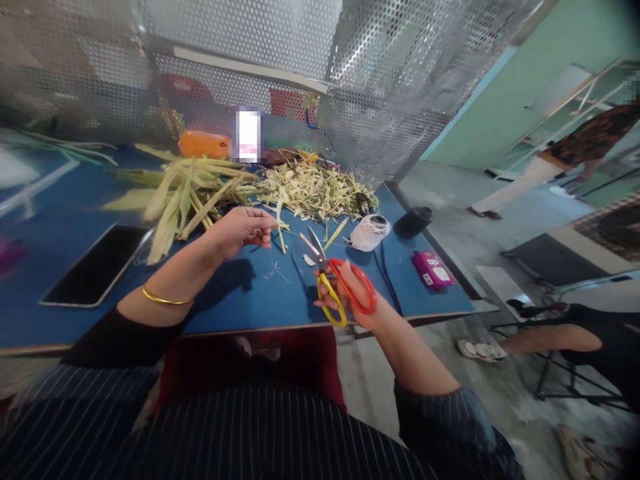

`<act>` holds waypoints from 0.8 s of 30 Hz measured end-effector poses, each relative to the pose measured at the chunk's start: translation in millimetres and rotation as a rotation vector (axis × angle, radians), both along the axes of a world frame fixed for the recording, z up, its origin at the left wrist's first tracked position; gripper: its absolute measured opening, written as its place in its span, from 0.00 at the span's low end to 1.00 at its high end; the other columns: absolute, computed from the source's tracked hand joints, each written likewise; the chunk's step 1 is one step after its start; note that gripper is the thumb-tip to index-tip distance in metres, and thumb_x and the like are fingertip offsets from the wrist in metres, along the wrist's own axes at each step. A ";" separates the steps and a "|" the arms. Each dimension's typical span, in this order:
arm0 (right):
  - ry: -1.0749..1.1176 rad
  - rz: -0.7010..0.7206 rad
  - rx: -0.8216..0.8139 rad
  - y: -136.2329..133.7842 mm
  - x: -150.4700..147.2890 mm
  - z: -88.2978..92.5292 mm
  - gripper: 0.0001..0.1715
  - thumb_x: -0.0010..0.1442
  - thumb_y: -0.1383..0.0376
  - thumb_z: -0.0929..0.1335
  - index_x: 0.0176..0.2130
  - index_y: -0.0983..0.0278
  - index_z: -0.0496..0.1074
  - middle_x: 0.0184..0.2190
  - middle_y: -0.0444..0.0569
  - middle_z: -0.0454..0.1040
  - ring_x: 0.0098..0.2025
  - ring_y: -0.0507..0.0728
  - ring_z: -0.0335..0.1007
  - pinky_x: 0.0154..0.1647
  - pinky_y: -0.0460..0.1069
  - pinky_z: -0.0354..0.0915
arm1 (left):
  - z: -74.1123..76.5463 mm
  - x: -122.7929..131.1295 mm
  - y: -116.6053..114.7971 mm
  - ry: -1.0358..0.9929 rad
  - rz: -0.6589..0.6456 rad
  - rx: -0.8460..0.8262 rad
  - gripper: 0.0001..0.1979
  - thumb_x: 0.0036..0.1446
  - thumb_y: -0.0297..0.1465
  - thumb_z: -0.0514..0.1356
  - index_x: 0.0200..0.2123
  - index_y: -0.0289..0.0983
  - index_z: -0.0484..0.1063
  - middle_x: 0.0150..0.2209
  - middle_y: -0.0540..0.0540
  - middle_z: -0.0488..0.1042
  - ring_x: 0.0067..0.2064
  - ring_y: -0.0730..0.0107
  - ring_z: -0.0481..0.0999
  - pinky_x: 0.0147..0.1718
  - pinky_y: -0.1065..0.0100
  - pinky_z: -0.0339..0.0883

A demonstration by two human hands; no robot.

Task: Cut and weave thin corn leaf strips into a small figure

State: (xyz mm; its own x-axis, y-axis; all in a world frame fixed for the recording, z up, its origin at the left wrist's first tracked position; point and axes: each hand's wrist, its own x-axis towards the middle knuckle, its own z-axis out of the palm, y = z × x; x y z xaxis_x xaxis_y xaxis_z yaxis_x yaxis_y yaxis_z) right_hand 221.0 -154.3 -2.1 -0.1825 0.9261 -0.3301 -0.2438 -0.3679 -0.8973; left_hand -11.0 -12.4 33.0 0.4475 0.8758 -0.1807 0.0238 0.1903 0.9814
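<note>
My left hand (247, 232) is closed in a pinch on a small pale-green husk piece (281, 227) with thread tied or running from it. A thin white thread stretches from there toward the white thread spool (370, 233) on the right. My right hand (345, 287) grips a pair of scissors (316, 248) with one red and one yellow handle. The blades are parted and point up toward the thread. Whether they touch it I cannot tell. Behind my hands lies a heap of shredded husk (315, 190), with long corn husks (180, 190) to its left.
On the blue table (270, 303) lie a black phone (95, 265) at left, a black spool (413, 222) and a purple packet (434, 270) at right. An orange package (204, 143) stands at the back, before a perforated metal panel (240, 40). Other people are at the right.
</note>
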 end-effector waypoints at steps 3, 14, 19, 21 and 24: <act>-0.006 -0.039 0.013 10.6 -1.2 0.2 0.30 0.55 0.39 0.66 0.39 0.61 0.71 0.27 0.41 0.68 0.20 0.47 0.60 0.39 0.53 0.72 | 0.2 0.0 -1.2 0.002 -0.008 -0.004 0.06 0.50 0.28 0.64 0.24 0.33 0.72 0.21 0.49 0.69 0.21 0.78 0.68 0.27 0.71 0.70; -0.132 -0.150 0.075 21.5 7.1 -5.2 0.25 0.54 0.44 0.70 0.37 0.63 0.71 0.22 0.37 0.64 0.15 0.41 0.51 0.32 0.47 0.72 | -1.6 -0.4 0.6 0.006 -0.024 0.001 0.06 0.48 0.30 0.65 0.24 0.33 0.72 0.21 0.49 0.68 0.21 0.77 0.68 0.26 0.70 0.70; -0.267 -0.172 0.074 18.5 19.2 -5.5 0.25 0.54 0.44 0.69 0.39 0.61 0.70 0.23 0.37 0.65 0.15 0.43 0.53 0.32 0.49 0.72 | -2.4 -0.9 0.6 -0.002 -0.005 0.008 0.06 0.49 0.29 0.64 0.24 0.33 0.72 0.21 0.49 0.69 0.21 0.78 0.68 0.26 0.71 0.70; -0.509 -0.144 0.090 14.6 26.7 -4.2 0.25 0.53 0.45 0.69 0.40 0.61 0.70 0.23 0.39 0.67 0.17 0.46 0.58 0.29 0.49 0.69 | -2.2 -1.0 0.6 -0.006 0.005 0.003 0.06 0.49 0.29 0.65 0.24 0.33 0.72 0.21 0.49 0.69 0.21 0.78 0.68 0.26 0.71 0.70; -1.138 -0.071 0.208 6.9 36.5 -2.5 0.22 0.54 0.50 0.69 0.44 0.60 0.71 0.29 0.46 0.75 0.28 0.55 0.71 0.32 0.50 0.67 | -1.1 -1.0 0.1 -0.007 0.010 0.003 0.07 0.50 0.29 0.64 0.23 0.33 0.72 0.21 0.49 0.69 0.21 0.78 0.67 0.26 0.71 0.70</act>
